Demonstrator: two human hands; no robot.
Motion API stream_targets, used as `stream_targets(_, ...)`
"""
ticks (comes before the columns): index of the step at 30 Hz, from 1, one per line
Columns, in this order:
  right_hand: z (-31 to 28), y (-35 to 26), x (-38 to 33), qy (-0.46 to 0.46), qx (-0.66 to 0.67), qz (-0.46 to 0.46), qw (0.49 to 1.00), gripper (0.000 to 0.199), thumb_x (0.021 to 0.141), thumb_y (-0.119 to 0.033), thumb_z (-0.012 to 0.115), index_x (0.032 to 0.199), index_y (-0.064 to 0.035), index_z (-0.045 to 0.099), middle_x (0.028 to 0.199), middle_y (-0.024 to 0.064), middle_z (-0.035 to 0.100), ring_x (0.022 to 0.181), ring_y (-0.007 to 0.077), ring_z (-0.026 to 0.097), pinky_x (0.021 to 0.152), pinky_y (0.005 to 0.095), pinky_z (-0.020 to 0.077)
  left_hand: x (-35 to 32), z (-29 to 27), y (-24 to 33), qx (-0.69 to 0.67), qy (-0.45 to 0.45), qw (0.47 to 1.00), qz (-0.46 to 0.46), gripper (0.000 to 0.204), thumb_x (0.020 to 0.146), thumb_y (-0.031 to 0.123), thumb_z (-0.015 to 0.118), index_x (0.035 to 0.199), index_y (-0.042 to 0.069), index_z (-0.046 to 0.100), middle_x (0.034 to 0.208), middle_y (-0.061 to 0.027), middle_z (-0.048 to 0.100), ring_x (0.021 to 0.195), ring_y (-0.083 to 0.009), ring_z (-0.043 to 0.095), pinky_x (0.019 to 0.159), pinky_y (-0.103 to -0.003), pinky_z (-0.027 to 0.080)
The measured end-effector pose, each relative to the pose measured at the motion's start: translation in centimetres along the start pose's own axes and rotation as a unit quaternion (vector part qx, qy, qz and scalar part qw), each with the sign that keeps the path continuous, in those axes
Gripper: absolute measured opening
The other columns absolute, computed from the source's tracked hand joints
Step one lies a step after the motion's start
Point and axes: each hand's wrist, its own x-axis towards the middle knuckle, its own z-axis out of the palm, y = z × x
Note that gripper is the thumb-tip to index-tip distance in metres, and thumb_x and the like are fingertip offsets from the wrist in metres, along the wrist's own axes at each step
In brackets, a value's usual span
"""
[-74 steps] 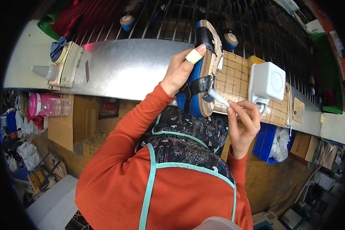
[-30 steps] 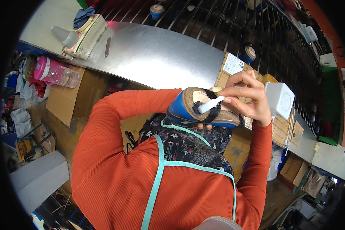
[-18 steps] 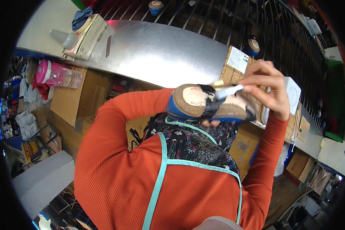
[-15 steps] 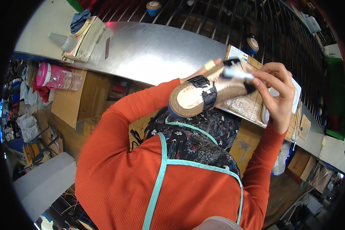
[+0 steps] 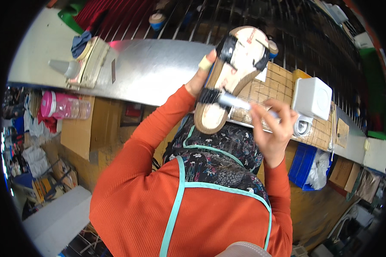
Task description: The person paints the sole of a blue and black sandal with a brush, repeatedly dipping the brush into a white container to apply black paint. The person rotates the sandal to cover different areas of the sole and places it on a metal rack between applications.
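Note:
My left hand [image 5: 200, 76], a pale wrap on one finger, grips a shoe [image 5: 228, 79] along its left side. The shoe is raised above the bench front, its pale underside with a brown rim turned toward me. Black strap ends fold over that underside near both ends. Closed around a light-coloured brush [image 5: 233, 101], my right hand [image 5: 275, 126] keeps the brush tip against the black strap at the shoe's nearer end. The brush is partly blurred, and most of the left fingers are hidden behind the shoe.
A metal worktop [image 5: 154, 64] runs across, with a bar rack [image 5: 193, 25] behind it carrying another shoe [image 5: 157, 21]. To the right are a taped board [image 5: 272, 85], a white container [image 5: 313, 97] and a blue crate [image 5: 303, 165]. A pink-lidded bottle [image 5: 66, 106] lies at left.
The shoe has turned from slanting sideways to nearly upright. My right hand has moved down and left, bringing the brush from the far end to the nearer strap.

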Motion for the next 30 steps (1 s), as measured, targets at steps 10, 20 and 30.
stream_targets(10,-0.5,2.0,2.7,0.209,-0.219,0.06,0.951,0.021,0.077,-0.018,0.076,0.098,-0.0161,0.076,0.095,0.0019,0.061,0.072,0.0112,0.053,0.076,0.0331,0.0267,-0.9,0.8,-1.4,-0.068,-0.066,0.995,-0.009,0.102,0.07,0.068,0.07,0.14,-0.001,0.039,0.131,-0.0177,0.054,0.118,-0.0254,0.056,0.102,-0.039,0.046)
stream_targets(20,-1.4,3.0,1.9,0.177,-0.158,0.092,0.967,0.023,0.074,-0.017,0.077,0.097,-0.0158,0.076,0.094,0.0031,0.062,0.075,0.0132,0.054,0.072,0.0339,0.0253,0.3,-1.1,-2.5,-0.114,-0.085,0.989,-0.044,0.101,0.071,0.065,0.071,0.141,-0.001,0.038,0.134,-0.0191,0.052,0.121,-0.0281,0.054,0.106,-0.042,0.042)
stream_targets(30,-3.6,0.4,-1.2,0.13,0.257,0.222,0.931,0.018,0.078,0.001,0.07,0.095,-0.002,0.074,0.099,0.0094,0.06,0.08,0.0148,0.059,0.071,0.0249,0.0494,2.7,-0.4,-0.9,-0.065,0.119,0.989,0.059,0.111,0.071,0.087,0.045,0.141,0.002,0.034,0.117,-0.0212,0.056,0.098,-0.0287,0.061,0.081,-0.041,0.056)
